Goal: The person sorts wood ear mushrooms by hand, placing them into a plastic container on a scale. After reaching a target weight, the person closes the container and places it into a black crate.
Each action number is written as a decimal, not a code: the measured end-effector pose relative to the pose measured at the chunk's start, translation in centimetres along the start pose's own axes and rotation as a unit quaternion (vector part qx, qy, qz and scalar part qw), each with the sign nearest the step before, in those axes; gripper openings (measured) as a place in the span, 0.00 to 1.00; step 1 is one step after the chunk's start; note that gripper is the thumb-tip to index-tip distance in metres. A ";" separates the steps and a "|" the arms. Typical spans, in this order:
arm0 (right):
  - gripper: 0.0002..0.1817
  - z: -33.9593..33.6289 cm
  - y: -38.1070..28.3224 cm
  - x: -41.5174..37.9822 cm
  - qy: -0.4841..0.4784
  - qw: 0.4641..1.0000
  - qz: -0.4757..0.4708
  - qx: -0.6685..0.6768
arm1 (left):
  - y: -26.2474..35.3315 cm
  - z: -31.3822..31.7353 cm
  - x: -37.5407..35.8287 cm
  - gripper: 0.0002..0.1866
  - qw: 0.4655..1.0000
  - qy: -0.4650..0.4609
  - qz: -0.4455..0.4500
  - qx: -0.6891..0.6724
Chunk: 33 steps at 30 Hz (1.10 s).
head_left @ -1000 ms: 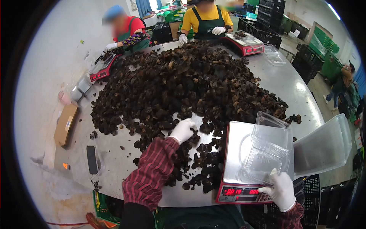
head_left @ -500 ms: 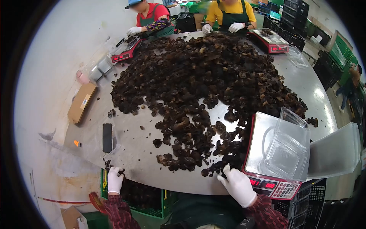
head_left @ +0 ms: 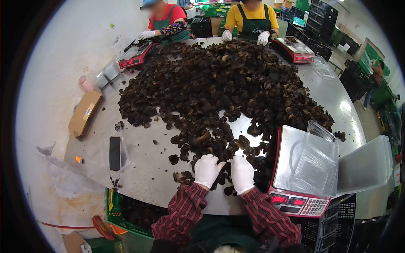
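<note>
Though near the tabletop edge [head_left: 223,211], hands [head_left: 207,170] [head_left: 242,173] at dark pieces [head_left: 211,145], grip unclear, room leftward toward phone [head_left: 114,153], scale [head_left: 287,158] rightward.

Little red numbers glow on the big scale close to me.
The red weighing scale with a flat silver metal top [head_left: 288,170] shows 0.001 in its left window [head_left: 279,198], and what looks like 0.00, a bit fuzzy, in the right window [head_left: 298,202]. Two more red scales, one far left [head_left: 137,54] and one far right [head_left: 295,49], have glowing numbers too tiny to read. So is the white writing on a dark green cloth apron [head_left: 253,24] and the white paper label [head_left: 88,111] on a long brown cardboard box [head_left: 82,116].
</note>
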State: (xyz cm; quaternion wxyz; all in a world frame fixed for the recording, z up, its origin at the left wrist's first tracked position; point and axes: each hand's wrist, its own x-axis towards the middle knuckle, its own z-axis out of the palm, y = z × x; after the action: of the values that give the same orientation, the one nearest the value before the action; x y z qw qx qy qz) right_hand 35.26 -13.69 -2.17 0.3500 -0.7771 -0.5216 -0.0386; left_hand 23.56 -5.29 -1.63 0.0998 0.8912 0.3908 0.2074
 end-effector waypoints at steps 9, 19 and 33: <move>0.08 -18.5 1.1 -1.0 0.258 0.951 0.168 -0.016 | 0.1 -2.6 -1.8 0.08 0.982 0.065 -0.007 -0.177; 0.09 -20.8 4.9 -3.6 0.291 0.929 0.230 0.005 | -0.2 -6.5 -3.3 0.12 0.946 0.104 -0.062 -0.301; 0.34 -0.2 -2.4 -3.1 -0.146 0.979 -0.121 -0.080 | -2.6 -4.8 -7.9 0.31 1.000 -0.004 0.016 -0.021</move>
State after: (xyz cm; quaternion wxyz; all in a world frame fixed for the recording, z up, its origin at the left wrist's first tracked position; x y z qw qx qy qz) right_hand 31.91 -15.76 -2.09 0.1992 -0.7310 -0.6527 -0.0082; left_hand 14.93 -9.26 -0.51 0.1165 0.8961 0.3714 0.2133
